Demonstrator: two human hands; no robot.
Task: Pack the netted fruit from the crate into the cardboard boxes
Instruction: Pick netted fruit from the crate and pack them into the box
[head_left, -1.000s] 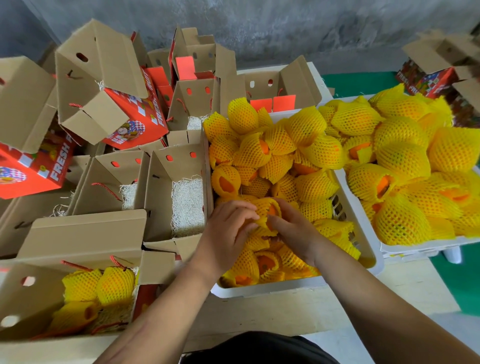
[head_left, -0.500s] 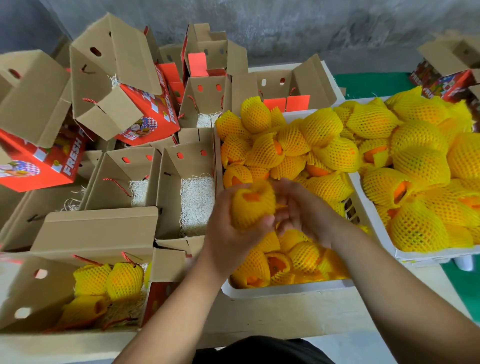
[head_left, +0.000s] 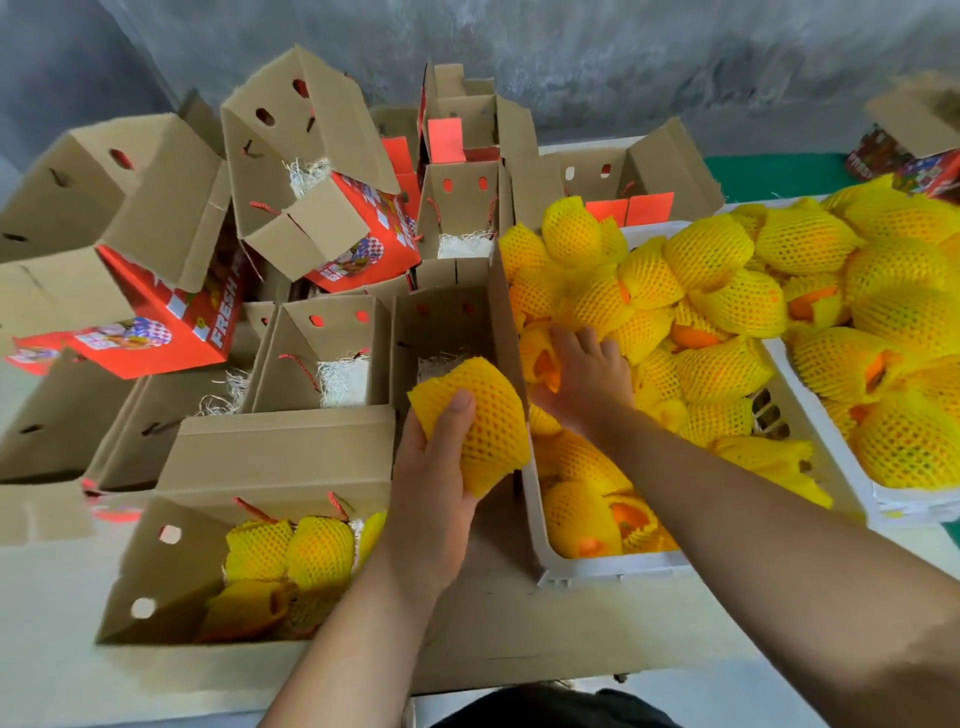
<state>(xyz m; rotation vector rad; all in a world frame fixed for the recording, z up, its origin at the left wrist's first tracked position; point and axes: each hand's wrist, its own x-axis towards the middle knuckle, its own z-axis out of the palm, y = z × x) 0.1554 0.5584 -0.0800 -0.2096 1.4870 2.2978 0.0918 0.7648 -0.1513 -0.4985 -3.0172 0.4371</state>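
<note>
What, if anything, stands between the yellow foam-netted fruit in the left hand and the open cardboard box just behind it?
Nothing visible does. The left hand grips the yellow foam-netted fruit right at the open cardboard box, whose flaps stand open; only white shredded padding shows inside.

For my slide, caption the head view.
Left hand holds netted fruit beside the crate; right hand reaches in.

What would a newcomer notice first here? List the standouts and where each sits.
The heaps of yellow netted fruit in the white crate at centre right and in a second crate at far right. Next, the left hand gripping one netted fruit over an open cardboard box, while the right hand reaches into the crate's pile. Red printed boxes are jumbled at left.
</note>
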